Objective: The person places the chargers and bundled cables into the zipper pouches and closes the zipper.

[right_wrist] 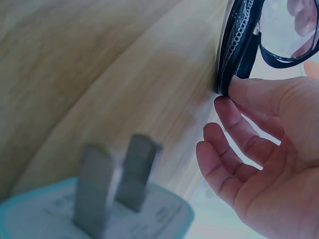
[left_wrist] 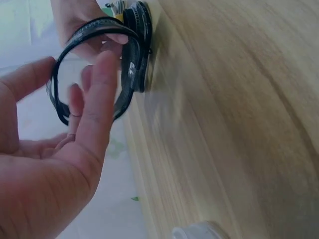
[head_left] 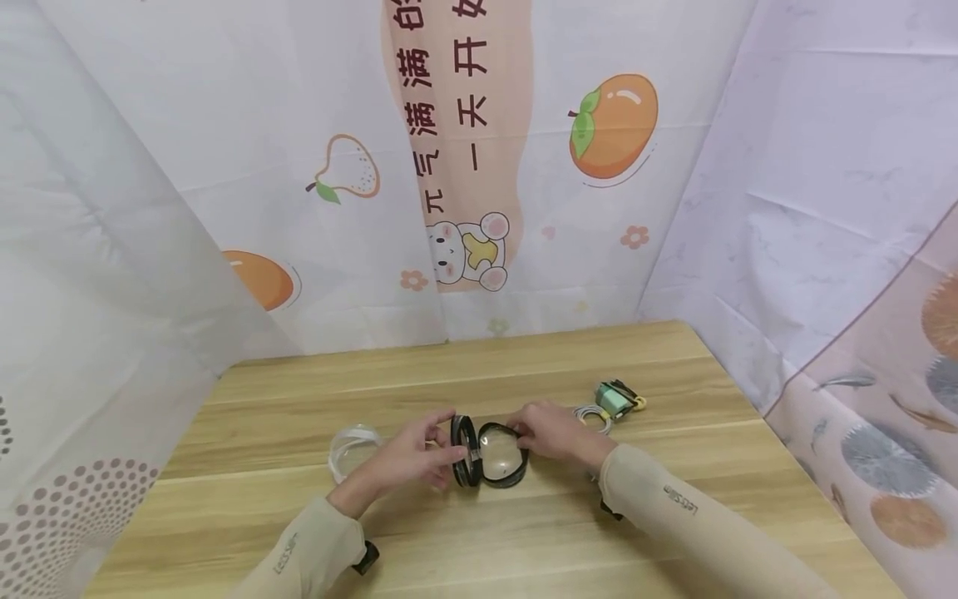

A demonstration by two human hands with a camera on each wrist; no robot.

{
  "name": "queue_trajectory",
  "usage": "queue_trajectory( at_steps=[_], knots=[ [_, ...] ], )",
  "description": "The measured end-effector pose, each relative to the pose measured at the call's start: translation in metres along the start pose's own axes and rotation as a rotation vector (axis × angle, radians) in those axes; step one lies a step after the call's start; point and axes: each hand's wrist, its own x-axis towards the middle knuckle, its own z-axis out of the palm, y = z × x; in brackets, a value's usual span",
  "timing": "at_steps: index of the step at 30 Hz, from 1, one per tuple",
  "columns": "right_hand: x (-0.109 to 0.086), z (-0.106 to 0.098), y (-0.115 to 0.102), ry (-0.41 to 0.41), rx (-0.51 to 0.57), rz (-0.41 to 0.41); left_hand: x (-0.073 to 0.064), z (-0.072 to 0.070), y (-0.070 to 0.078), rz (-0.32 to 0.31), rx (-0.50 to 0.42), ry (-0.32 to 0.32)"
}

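Note:
A round clear zip case with black trim (head_left: 467,476) lies opened on the table, one half raised upright and the other half flat. My left hand (head_left: 421,449) holds the raised half by its rim, thumb and fingers about the edge. In the left wrist view its black ring (left_wrist: 128,79) shows, with fingers crossing before it. My right hand (head_left: 552,428) pinches the edge of the flat half between thumb and index finger. The right wrist view shows the zipper teeth and black border (right_wrist: 244,45) at those fingertips, the other fingers loosely bent.
Left of my left hand lies a clear round case with white trim (head_left: 338,456). Beyond my right hand sit a pale green plug adapter (head_left: 614,401), its two prongs near the right wrist camera, and a coiled grey cable (head_left: 585,411). A printed curtain (head_left: 359,266) hangs behind the wooden table (head_left: 516,549).

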Motion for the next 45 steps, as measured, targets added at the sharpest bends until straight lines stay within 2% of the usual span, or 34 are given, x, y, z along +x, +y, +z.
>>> queue_trajectory(
  at_steps=[5, 10, 13, 17, 23, 30, 34, 42, 45],
  knots=[
    [-0.001, 0.001, 0.002, 0.003, -0.013, -0.003, 0.001, 0.001, -0.004, 0.015, 0.036, -0.02],
    [-0.001, 0.003, 0.001, 0.016, -0.031, -0.008, 0.003, -0.001, -0.007, 0.056, 0.149, -0.01],
    [-0.001, 0.004, 0.0, 0.026, -0.043, -0.015, 0.005, -0.001, -0.01, 0.087, 0.156, -0.041],
    [-0.001, 0.003, -0.003, 0.028, -0.048, -0.016, 0.006, 0.0, -0.015, 0.107, 0.123, -0.088],
    [0.0, 0.003, -0.005, 0.022, -0.05, -0.01, 0.008, 0.003, -0.019, 0.135, 0.107, -0.102],
    [0.0, 0.003, -0.005, 0.025, -0.064, -0.027, 0.008, 0.005, -0.019, 0.188, 0.163, -0.139],
    [-0.002, 0.001, -0.004, 0.009, -0.058, -0.035, 0.008, 0.006, -0.018, 0.195, 0.16, -0.139],
    [-0.013, -0.024, 0.001, -0.046, 0.017, 0.069, 0.012, 0.01, -0.014, 0.201, 0.168, -0.126],
    [-0.019, -0.037, 0.007, -0.048, -0.005, 0.115, 0.012, 0.01, -0.013, 0.197, 0.171, -0.117]
  ],
)
